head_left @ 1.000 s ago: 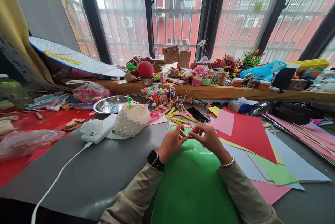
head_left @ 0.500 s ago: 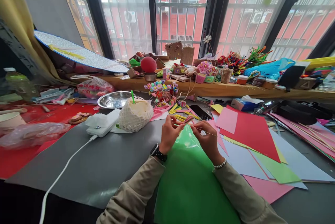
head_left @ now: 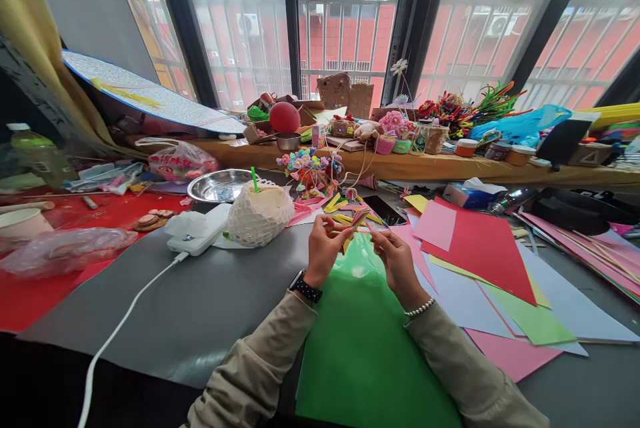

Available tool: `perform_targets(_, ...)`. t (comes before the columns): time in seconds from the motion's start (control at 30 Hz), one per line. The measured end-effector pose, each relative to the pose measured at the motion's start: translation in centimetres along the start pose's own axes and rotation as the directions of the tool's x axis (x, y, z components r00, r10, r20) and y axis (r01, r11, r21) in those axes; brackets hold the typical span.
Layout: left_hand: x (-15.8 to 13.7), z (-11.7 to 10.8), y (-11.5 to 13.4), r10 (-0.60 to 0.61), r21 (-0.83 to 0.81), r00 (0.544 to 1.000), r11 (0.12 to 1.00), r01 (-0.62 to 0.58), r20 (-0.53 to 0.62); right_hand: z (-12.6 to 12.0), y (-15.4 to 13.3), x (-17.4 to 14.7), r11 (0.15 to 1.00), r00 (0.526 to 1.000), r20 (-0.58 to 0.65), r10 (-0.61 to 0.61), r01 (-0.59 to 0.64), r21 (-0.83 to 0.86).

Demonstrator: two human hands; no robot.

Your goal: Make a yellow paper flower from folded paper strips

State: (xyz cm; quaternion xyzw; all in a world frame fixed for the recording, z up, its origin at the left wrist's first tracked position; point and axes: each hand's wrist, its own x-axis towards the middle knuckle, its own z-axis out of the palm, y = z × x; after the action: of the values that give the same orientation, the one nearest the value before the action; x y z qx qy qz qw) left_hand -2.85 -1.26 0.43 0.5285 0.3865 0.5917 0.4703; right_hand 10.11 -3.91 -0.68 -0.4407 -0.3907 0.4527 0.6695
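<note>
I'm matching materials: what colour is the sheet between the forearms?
The sheet is green, as the head view shows.

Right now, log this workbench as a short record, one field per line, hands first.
Left hand: the left hand holds a fanned bundle of paper strips
Right hand: the right hand is at the bundle's right side; its grip is too small to tell
Wrists: smartwatch left, beaded bracelet right
Between forearms: glossy green sheet
Left side: net-wrapped coconut with green straw, oval metal tray
Right side: red paper sheet, partly under a pink sheet
Beyond hands: black smartphone
</note>
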Motion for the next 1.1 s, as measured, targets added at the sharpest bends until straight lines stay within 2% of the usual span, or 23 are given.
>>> perform_targets(0.17,-0.1,0.2,0.2,-0.010,-0.050,1.000,0.999,0.012,0.024,-0.2,0.1,0.4,0.992,0.995,-0.008,0.099,-0.098,0.081)
perform_targets(0.43,0.1,0.0,0.0,-0.028,-0.137,0.999,0.990,0.032,0.030,-0.5,1.4,0.5,0.959,0.967,0.078,0.241,-0.250,0.136)
perform_targets(0.6,-0.1,0.1,0.4,-0.123,-0.251,0.991,0.959,0.132,0.052,-0.3,1.3,0.3,0.951,0.953,0.136,0.270,-0.286,0.118)
perform_targets(0.7,-0.1,0.0,0.5,-0.198,-0.301,0.975,0.928,0.220,0.101,-0.4,1.3,0.4,0.940,0.942,0.150,0.301,-0.319,0.122)
perform_targets(0.87,0.2,-0.3,-0.2,-0.243,-0.365,0.949,0.880,0.304,0.202,-0.6,1.3,0.6,0.935,0.925,0.198,0.324,-0.346,0.084)
perform_targets(1.1,0.2,-0.5,0.1,-0.368,-0.350,0.872,0.809,0.472,0.324,-0.7,1.1,0.7,0.914,0.900,0.265,0.346,-0.386,0.120)
